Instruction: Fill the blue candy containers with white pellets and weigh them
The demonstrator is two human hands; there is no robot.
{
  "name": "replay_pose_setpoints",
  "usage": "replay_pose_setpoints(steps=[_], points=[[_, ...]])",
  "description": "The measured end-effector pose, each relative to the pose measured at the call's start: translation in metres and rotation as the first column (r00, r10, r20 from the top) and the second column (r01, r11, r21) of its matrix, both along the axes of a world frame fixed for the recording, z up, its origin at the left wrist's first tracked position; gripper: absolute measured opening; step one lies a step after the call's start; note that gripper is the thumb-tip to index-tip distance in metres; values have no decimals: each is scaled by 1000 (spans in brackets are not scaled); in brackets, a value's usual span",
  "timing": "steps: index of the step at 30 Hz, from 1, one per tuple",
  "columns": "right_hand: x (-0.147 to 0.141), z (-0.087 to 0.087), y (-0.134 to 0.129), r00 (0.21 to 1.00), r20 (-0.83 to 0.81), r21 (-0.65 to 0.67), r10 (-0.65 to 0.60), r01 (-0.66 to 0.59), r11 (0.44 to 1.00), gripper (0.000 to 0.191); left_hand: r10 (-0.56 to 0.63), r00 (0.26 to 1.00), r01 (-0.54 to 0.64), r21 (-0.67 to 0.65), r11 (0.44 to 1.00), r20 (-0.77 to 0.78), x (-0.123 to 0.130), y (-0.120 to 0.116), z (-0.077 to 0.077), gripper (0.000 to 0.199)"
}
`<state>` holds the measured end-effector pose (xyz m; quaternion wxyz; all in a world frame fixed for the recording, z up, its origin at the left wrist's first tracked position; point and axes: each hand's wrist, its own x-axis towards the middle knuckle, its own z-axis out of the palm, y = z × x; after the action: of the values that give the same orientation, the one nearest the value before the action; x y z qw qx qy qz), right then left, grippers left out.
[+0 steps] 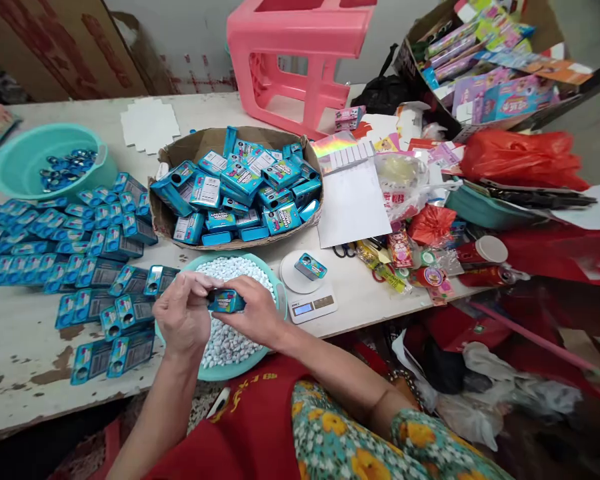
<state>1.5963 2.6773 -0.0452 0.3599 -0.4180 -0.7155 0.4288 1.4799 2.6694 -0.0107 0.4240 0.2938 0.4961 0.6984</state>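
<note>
Above a turquoise basin (281, 300) of small pale candies (230, 347), a small blue box (226, 301) is held between both hands. My right hand (255, 310) wraps round the box from the right. My left hand (184, 310) is at the box's left end with its fingers bent together; what its fingertips hold, if anything, is hidden. Another blue box (311, 266) lies on the round plate of a white scale (313, 303), right of the basin. Behind the basin, a cut-down carton (167, 150) is piled with blue boxes (243, 177).
Rows of blue boxes (95, 270) cover the table's left side. Behind them is a turquoise basin (17, 163) with shiny blue pieces. A pink stool (300, 33) stands at the back. White paper (353, 207), scissors (344, 251) and a red bag (523, 157) are on the right.
</note>
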Motion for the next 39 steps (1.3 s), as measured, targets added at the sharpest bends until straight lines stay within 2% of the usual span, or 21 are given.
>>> replay_pose_setpoints(steps=[2, 4, 5, 7, 8, 10, 12, 14, 17, 20, 22, 24, 26, 28, 30, 31, 33, 35, 37, 39], points=[[10, 7, 1, 998, -65, -32, 5, -7, 999, 38, -9, 998, 10, -18, 1000, 62, -7, 4, 0, 39], [23, 15, 1, 993, -118, -76, 6, -15, 997, 36, -4, 997, 10, -67, 998, 77, -20, 9, -12, 40], [30, 18, 0, 991, -136, -93, 13, -25, 995, 36, -12, 1000, 15, -107, 994, 27, -28, 11, -23, 39], [43, 20, -3, 987, -163, -106, 0, -18, 994, 36, -98, 970, 51, -213, 976, -221, -42, 16, -53, 36], [48, 19, -4, 987, -162, -113, -5, -14, 994, 36, -174, 905, 71, -264, 962, -389, -48, 18, -69, 33], [54, 15, -6, 990, -141, -132, -21, 2, 991, 36, -320, 673, 112, -336, 935, -666, -52, 22, -100, 26], [57, 11, -7, 993, -114, -149, -41, 23, 989, 37, -398, 443, 117, -389, 914, -803, -50, 25, -120, 26], [56, 8, -6, 993, -105, -147, -60, 44, 988, 37, -458, 283, 76, -456, 887, -843, -43, 25, -127, 34], [55, 4, -4, 989, -109, -125, -99, 85, 989, 36, -548, 124, 48, -546, 836, -827, -35, 21, -126, 42], [54, -4, -3, 989, -80, -127, -126, 116, 985, 35, -571, 53, 40, -569, 821, -819, -34, 13, -125, 37], [54, -10, -4, 991, -46, -134, -129, 122, 983, 33, -550, 93, -1, -553, 833, -830, -36, 7, -128, 31], [53, -15, -5, 992, -21, -135, -127, 123, 983, 33, -489, 225, -38, -509, 860, -843, -38, 3, -131, 26], [53, -17, -7, 993, 0, -132, -114, 113, 985, 32, -366, 435, -71, -437, 897, -823, -41, 1, -132, 21], [50, -16, -8, 994, 22, -110, -103, 104, 988, 31, -207, 695, -115, -390, 914, -688, -42, -2, -125, 20], [46, -14, -8, 995, 48, -72, -84, 87, 994, 31, -52, 911, -125, -394, 911, -408, -40, -4, -110, 23], [43, -12, -9, 996, 59, -50, -71, 74, 996, 31, 11, 971, -108, -396, 912, -239, -38, -5, -99, 23], [34, -9, -9, 995, 88, -3, -38, 39, 999, 32, 82, 995, -56, -350, 935, 62, -33, -7, -75, 22], [23, -6, -10, 991, 137, 45, -5, -2, 999, 32, 84, 963, -13, -267, 964, 257, -26, -8, -52, 20], [12, -4, -11, 979, 205, 86, 24, -42, 995, 31, 75, 939, -11, -190, 982, 335, -21, -9, -35, 19], [3, -3, -11, 964, 265, 112, 39, -71, 991, 31, 74, 940, -29, -136, 990, 334, -17, -9, -25, 18]])
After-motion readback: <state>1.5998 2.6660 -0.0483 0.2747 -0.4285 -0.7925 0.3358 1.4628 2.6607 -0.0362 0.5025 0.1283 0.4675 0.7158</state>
